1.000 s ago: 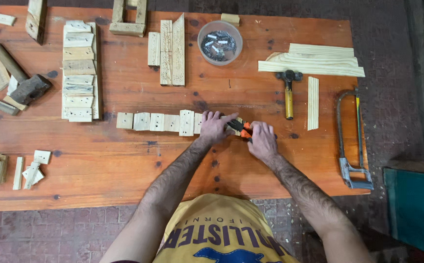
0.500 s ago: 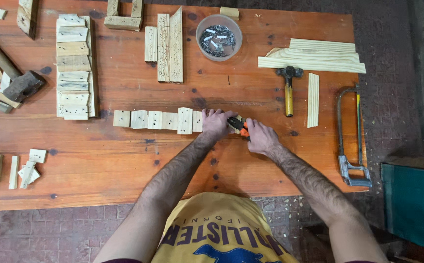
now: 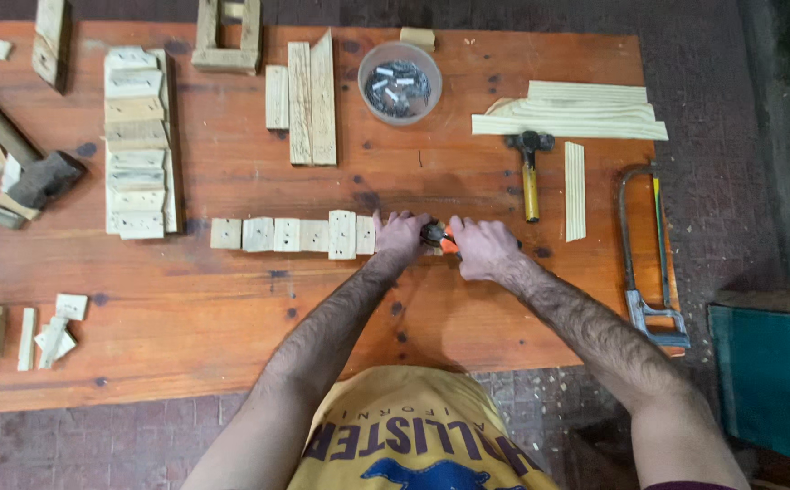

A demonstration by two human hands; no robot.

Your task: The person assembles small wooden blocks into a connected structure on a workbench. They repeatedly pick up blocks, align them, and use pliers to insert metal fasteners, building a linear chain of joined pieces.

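Note:
On the orange wooden table [image 3: 232, 327] a row of small pale wood blocks [image 3: 291, 234] lies end to end. My left hand [image 3: 401, 238] presses down on the right end of that row. My right hand [image 3: 483, 248] is closed around an orange-and-black tool [image 3: 440, 238] held against the last block. The two hands nearly touch over the tool, and most of it is hidden.
A hammer [image 3: 528, 172], thin wood strips [image 3: 572, 118], a hacksaw [image 3: 644, 263] at the right edge. A round tub of nails [image 3: 399, 83] at the back, longer planks [image 3: 309, 100], a stack of blocks [image 3: 136, 141], scrap pieces [image 3: 14, 172] at left.
Both hands have stayed at the right end of the block row, shifting only slightly; the right hand has drawn a little closer to the left.

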